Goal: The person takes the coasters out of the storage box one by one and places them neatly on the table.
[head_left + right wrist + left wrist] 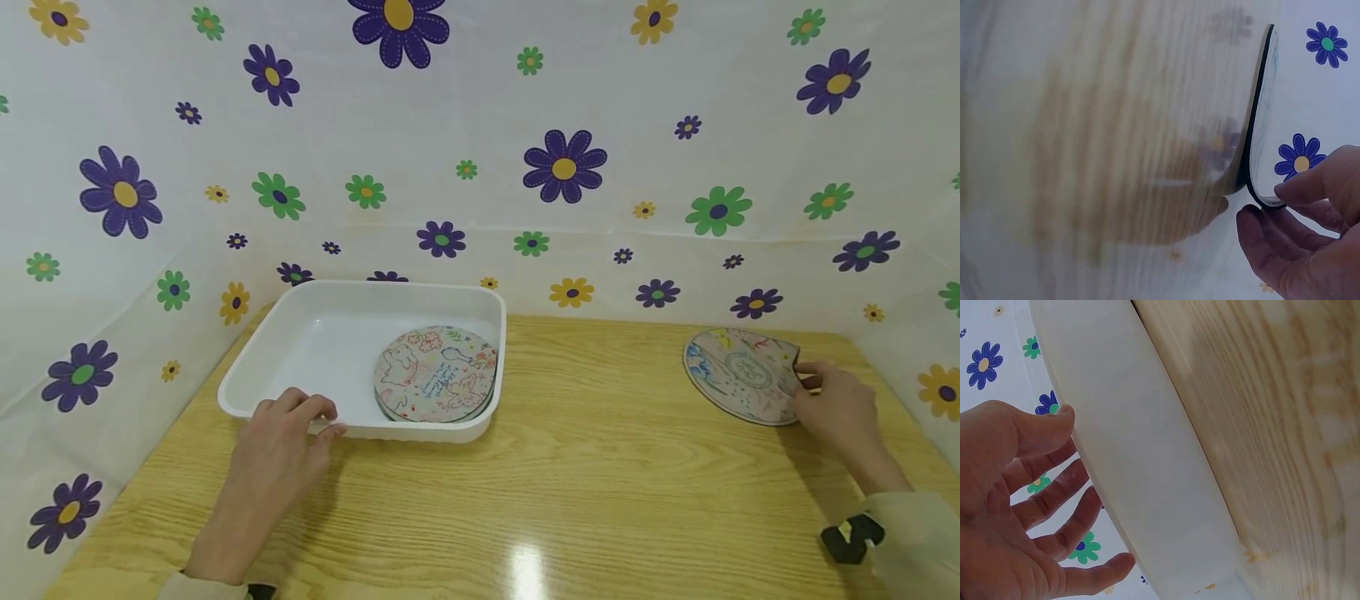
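My left hand [279,446] grips the front rim of a white plastic tray [300,367], its thumb outside and its fingers over the inner side. In the left wrist view the thumb [1047,431] rests at the tray wall's [1129,437] edge. Inside the tray, at the right, round mats [435,375] with pink floral and animal drawings lie stacked. Far to the right, my right hand [836,408] pinches the edge of another round mat [738,375]. Its pinched edge bends upward, and the right wrist view shows the mat's dark underside [1250,144].
A light wood table [585,475] carries everything. White cloth with purple, green and yellow flowers [564,167] hangs behind the table and along both sides. A wide stretch of table lies between the tray and the right-hand mat.
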`<state>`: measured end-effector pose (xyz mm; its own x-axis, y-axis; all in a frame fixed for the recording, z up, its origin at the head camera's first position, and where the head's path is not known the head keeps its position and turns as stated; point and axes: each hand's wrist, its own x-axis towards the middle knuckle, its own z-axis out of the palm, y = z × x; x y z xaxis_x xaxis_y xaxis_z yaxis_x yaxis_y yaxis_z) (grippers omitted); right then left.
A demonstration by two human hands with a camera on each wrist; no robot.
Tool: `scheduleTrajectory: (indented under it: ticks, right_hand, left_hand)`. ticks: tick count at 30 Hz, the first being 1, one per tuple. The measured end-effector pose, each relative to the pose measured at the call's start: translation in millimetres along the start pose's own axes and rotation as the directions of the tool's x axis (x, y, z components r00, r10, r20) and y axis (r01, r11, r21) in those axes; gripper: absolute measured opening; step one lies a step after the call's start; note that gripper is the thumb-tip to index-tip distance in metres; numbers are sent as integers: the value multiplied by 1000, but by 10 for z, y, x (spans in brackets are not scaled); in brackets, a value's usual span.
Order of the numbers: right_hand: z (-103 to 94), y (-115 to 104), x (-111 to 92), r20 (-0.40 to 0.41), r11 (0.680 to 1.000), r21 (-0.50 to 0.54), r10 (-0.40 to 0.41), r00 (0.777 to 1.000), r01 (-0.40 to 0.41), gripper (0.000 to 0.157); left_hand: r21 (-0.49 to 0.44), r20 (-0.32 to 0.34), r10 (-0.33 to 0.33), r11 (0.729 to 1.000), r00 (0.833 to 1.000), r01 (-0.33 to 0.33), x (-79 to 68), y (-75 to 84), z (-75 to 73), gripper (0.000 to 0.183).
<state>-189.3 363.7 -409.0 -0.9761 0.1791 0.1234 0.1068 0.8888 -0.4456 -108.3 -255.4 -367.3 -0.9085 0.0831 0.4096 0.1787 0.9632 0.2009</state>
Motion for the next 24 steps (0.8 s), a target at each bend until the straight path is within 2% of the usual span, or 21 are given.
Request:
scheduleTrajectory:
  ticks: [9, 16, 21, 24]
  right_hand:
    - [-13, 46, -11, 39, 994, -86, -70, 997, 73, 46]
    - [-50, 40, -25, 97, 990, -138, -27, 995, 40, 44]
    - [-68, 47, -33, 153, 986, -165, 14, 988, 11, 28]
    - [-70, 71, -25, 185, 982, -187, 25, 982, 10, 29]
  left_hand:
    - [-1, 14, -15, 1000, 1000, 15, -38, 23, -10, 14]
    - [6, -6, -8, 1000, 1000, 8, -65, 37, 2, 15]
    - [6, -1, -11, 1000, 1000, 11, -85, 48, -7, 14]
    - [4, -3, -10, 1000, 1000, 10, -95, 55, -6, 14]
